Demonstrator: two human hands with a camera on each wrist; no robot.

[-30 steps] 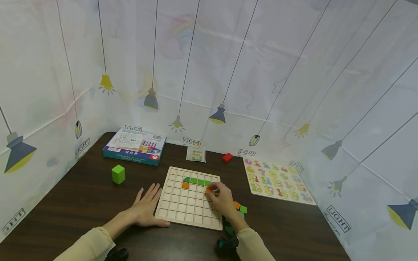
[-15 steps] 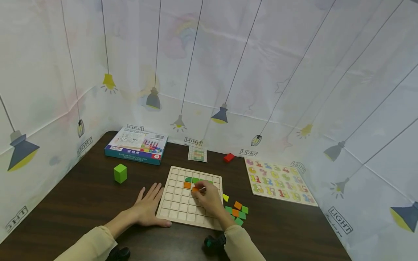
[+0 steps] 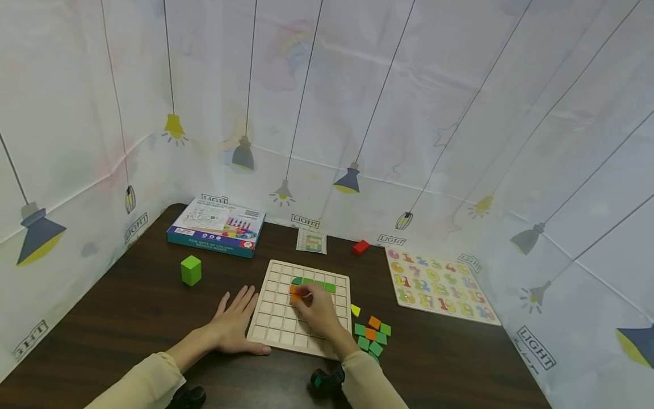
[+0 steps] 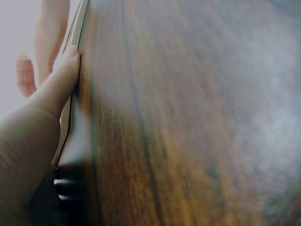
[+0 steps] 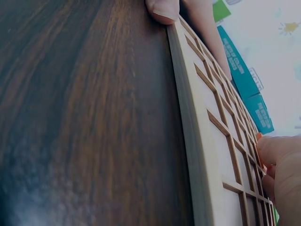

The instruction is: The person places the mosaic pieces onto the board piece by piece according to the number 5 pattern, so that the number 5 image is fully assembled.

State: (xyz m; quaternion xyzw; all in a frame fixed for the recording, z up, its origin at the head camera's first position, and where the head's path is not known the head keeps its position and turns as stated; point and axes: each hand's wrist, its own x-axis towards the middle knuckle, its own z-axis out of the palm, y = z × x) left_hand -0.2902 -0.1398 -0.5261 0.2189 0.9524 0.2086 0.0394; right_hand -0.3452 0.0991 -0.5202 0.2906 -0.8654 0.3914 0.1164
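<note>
My left hand lies flat with spread fingers at the left side of a wooden grid board. Its thumb rests along the front edge, as the right wrist view also shows. With thumb and fingertips, my right hand pinches an orange square tile over the board's upper left cells. That tile is just in front of another orange tile set in the grid. Along the row behind sit a dark green rounded piece and several green tiles, partly hidden by the fingers.
Loose green, orange and yellow tiles lie right of the board. A green block and a boxed set stand at the left. Behind are a pattern card, a red block and a number board.
My right hand has carried the orange tile leftward across the board, up to the other orange tile, uncovering the rightmost green tile and the loose tiles. The left hand stays in place.
</note>
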